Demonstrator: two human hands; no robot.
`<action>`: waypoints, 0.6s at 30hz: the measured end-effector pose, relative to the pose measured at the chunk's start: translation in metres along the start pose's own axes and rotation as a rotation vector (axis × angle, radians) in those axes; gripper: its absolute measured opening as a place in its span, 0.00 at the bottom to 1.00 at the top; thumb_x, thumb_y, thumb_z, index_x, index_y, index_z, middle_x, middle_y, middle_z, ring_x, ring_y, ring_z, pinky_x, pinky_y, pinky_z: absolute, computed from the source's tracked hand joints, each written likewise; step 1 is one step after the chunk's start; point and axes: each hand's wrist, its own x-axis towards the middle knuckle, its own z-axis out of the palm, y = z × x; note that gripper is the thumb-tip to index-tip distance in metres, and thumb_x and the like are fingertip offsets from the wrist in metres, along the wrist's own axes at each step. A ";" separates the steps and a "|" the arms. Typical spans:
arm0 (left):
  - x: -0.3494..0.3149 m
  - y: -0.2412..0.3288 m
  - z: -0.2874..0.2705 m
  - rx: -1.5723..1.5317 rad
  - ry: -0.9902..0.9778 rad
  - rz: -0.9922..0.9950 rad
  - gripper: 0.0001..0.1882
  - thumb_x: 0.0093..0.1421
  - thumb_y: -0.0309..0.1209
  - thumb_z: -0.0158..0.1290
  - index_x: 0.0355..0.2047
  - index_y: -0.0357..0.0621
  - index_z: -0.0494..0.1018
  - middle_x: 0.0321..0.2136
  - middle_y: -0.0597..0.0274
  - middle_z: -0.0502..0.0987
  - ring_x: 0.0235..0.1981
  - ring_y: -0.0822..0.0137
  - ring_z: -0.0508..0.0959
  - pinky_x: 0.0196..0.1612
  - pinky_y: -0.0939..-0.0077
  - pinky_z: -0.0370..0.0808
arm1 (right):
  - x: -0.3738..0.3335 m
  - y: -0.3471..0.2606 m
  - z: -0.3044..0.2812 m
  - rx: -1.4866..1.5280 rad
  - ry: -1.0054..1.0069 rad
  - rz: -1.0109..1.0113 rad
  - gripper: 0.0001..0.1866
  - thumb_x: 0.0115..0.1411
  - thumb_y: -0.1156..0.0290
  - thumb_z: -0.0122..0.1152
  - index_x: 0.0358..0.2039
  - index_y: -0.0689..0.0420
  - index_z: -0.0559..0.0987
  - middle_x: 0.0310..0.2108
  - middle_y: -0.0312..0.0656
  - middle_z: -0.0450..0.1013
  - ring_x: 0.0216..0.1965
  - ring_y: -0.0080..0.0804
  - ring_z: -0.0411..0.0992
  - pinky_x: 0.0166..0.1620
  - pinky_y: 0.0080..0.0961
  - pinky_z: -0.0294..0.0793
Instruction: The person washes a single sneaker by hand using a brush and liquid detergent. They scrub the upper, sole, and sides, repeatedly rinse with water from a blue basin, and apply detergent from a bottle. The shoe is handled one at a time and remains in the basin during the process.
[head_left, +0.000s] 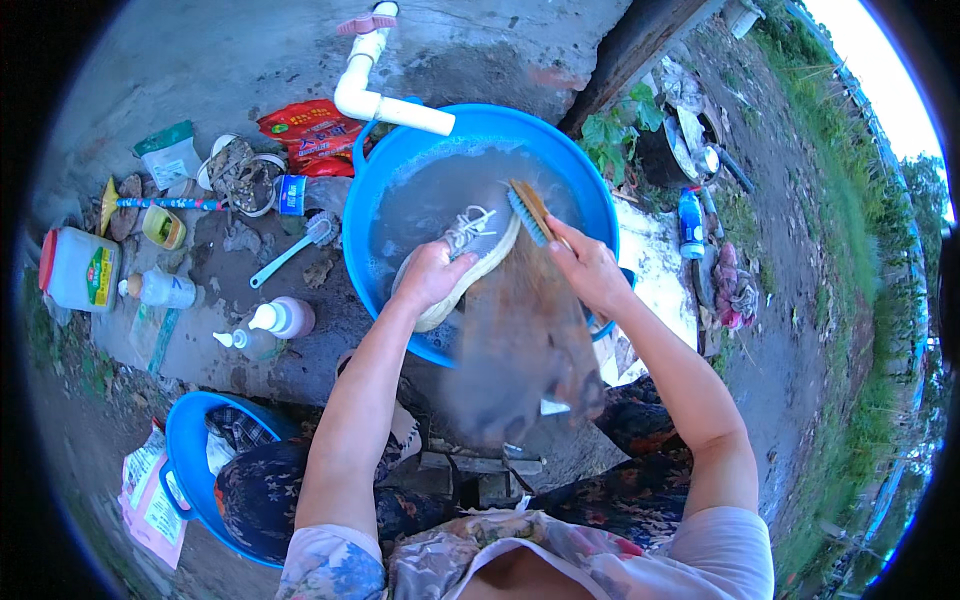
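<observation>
The left hand grasps a grey lace-up sneaker with a cream sole over the round blue plastic basin of soapy water; the right hand clenches a wooden scrubbing brush with blue bristles against its heel

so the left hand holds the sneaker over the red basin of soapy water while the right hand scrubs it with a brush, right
Not quite: the basin is blue, not red, as the head view shows. The rest holds: the left hand holds the sneaker over the soapy water while the right hand works the brush on it.
</observation>
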 end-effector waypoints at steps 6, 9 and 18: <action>-0.007 0.015 0.019 0.083 0.026 0.158 0.16 0.54 0.38 0.53 0.37 0.39 0.75 0.32 0.41 0.76 0.36 0.45 0.76 0.40 0.59 0.72 | 0.048 0.005 -0.007 0.262 -0.092 0.419 0.22 0.65 0.61 0.45 0.60 0.47 0.65 0.22 0.34 0.63 0.16 0.18 0.60 0.16 0.19 0.60; -0.010 0.000 0.018 0.059 0.067 0.182 0.14 0.54 0.36 0.53 0.37 0.40 0.75 0.32 0.43 0.77 0.36 0.45 0.76 0.39 0.59 0.73 | 0.023 -0.001 -0.029 0.423 -0.242 0.492 0.23 0.65 0.61 0.45 0.60 0.45 0.64 0.20 0.33 0.61 0.16 0.19 0.60 0.15 0.19 0.62; -0.012 0.020 0.022 0.072 0.112 0.132 0.19 0.52 0.37 0.55 0.41 0.38 0.74 0.34 0.43 0.77 0.37 0.46 0.77 0.41 0.63 0.73 | 0.070 0.048 0.021 -0.387 0.118 -0.200 0.23 0.63 0.61 0.44 0.59 0.45 0.65 0.33 0.50 0.74 0.34 0.41 0.75 0.36 0.37 0.76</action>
